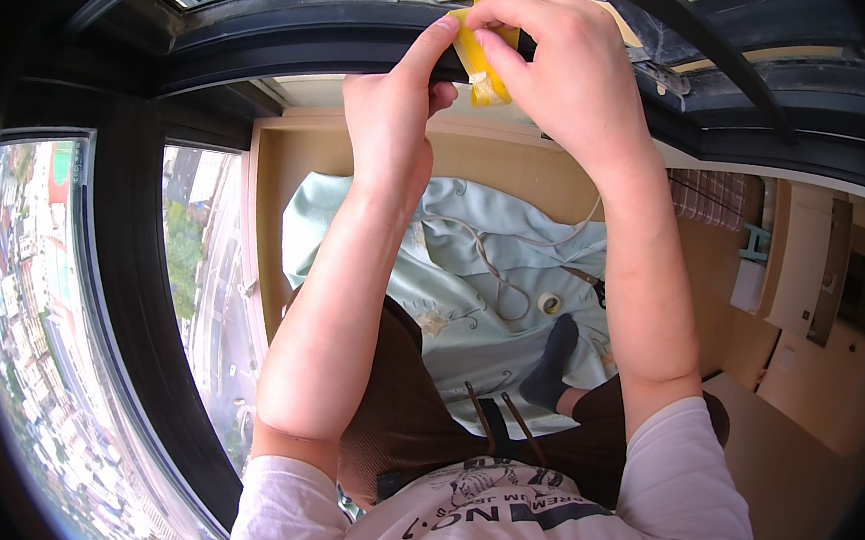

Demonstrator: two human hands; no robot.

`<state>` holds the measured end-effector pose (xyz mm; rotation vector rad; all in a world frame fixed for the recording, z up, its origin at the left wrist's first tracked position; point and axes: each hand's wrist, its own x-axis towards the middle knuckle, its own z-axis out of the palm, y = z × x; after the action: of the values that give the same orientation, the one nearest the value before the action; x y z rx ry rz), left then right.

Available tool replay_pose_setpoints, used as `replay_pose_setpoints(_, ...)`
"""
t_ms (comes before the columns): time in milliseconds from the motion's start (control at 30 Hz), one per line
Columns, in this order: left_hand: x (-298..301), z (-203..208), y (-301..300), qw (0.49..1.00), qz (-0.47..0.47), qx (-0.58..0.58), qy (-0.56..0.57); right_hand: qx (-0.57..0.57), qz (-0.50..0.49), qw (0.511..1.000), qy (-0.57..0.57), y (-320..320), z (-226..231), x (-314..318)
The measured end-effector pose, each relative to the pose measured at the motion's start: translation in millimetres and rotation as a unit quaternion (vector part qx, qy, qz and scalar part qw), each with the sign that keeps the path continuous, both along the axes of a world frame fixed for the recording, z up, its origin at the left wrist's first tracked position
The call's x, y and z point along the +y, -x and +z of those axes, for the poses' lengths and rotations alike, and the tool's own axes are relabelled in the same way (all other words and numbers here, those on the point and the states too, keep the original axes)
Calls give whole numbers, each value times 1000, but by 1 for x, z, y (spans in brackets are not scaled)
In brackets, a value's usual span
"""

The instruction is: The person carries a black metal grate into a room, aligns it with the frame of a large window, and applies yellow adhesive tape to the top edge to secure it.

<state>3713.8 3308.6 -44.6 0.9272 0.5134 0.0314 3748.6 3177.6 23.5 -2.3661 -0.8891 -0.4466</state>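
Both my hands are raised to a black window frame bar [296,65]. A yellow strip [485,95], tape-like and with a pale whitish piece stuck on its lower end, hangs over the bar. My left hand [394,107] is closed, its thumb pressed on the strip's left edge and its other fingers curled below the bar. From the right, my right hand [567,69] pinches the same strip between thumb and fingers. The strip continues upward, partly behind my right fingers.
Below lies a pale blue cloth [345,224] with a white cord [488,259], a small tape roll [549,303] and my foot in a dark sock [551,364]. Left, window panes [199,244] look down on streets far below. Metal hinge arms [666,81] flank the bar.
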Motion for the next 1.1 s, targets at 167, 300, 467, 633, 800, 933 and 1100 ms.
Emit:
replay_pose_setpoints(167, 0, 1, 1, 1000, -10, 1, 3, -9, 16, 999, 36, -5, 3, -2)
replay_pose_setpoints(300, 0, 1, 1, 1000, -6, -5, 1, 9, 14, 998, 57, -4, 12, 0)
replay_pose_setpoints(467, 2, 7, 2, 1000, -17, 11, 15, -23, 37, 996, 80, -5, 16, 2)
replay_pose_setpoints(633, 2, -1, 1, 1000, -11, 1, 8, -31, 68, 994, 77, -9, 11, 1)
replay_pose_setpoints(800, 2, -3, -1, 1000, -3, 8, 13, -1, 99, 995, 24, -15, 7, -3)
replay_pose_setpoints(933, 1, -2, 0, 1000, -9, 1, 22, 16, 116, 993, 18, -19, 6, -6)
replay_pose_setpoints(1100, 2, 3, 1, 999, -8, -2, 34, 19, 127, 991, 38, -19, 8, -7)
